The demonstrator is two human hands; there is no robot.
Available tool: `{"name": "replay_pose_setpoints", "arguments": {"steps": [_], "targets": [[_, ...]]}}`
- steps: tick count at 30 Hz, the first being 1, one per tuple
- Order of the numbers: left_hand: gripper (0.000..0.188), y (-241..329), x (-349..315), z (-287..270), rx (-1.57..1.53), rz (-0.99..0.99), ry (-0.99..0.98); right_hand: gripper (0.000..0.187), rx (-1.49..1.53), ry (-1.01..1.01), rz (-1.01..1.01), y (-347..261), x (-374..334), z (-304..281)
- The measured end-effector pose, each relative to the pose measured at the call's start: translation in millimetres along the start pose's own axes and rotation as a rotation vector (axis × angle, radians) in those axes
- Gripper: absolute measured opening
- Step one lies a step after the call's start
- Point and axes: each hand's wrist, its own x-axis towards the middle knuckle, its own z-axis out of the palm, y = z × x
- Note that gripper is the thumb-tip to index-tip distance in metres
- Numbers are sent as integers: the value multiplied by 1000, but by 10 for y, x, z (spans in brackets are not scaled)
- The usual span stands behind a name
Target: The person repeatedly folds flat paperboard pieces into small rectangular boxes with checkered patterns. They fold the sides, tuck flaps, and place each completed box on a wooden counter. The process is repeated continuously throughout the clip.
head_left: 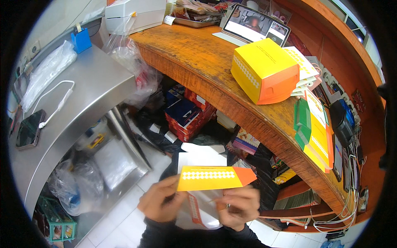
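In front of my body is a partly folded cardboard box (211, 176), with a yellow panel, an orange end and a white checkered band. Its white flaps spread out above and below that panel. My left hand (163, 199) grips the left side of the box, thumb and fingers closed on the card. At the lower right edge, my right hand (238, 205) has its fingers curled in and touching the card; they are slightly blurred, and a ring shows on one. On the wooden counter stands a folded yellow and orange box (266, 68).
Flat yellow box blanks (316, 142) lie on the wooden counter (186, 53) at right. A tablet (256, 25) stands at the back. On the steel table (99, 78) are a phone (31, 129) and a blue tape dispenser (81, 40). Red cartons (186, 120) sit below the counter.
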Motion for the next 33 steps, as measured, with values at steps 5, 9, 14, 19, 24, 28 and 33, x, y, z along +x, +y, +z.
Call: {"name": "replay_pose_setpoints", "arguments": {"steps": [5, 9, 14, 19, 24, 28, 33], "targets": [[21, -108, -44, 22, -97, -72, 54, 40, -197, 264, 154, 228, 46, 2], [24, -172, -37, 64, -231, -235, 164, 37, -10, 163, 69, 295, -4, -28], [28, -93, 13, 8, -275, -33, -265, 26, -108, 142, 19, 184, 2, -4], [20, 112, -37, 33, -692, -383, -375, 23, -80, -211, -108, 101, 13, -3], [21, 102, -9, -75, -511, -383, -328, 28, -166, -113, -71, 191, -2, -35], [24, 104, -6, -108, -170, -38, -228, 28, -103, -55, -13, 249, 43, -65], [27, 77, -34, -42, -71, 113, -137, 27, 133, -133, 148, 175, 32, -32]]}}
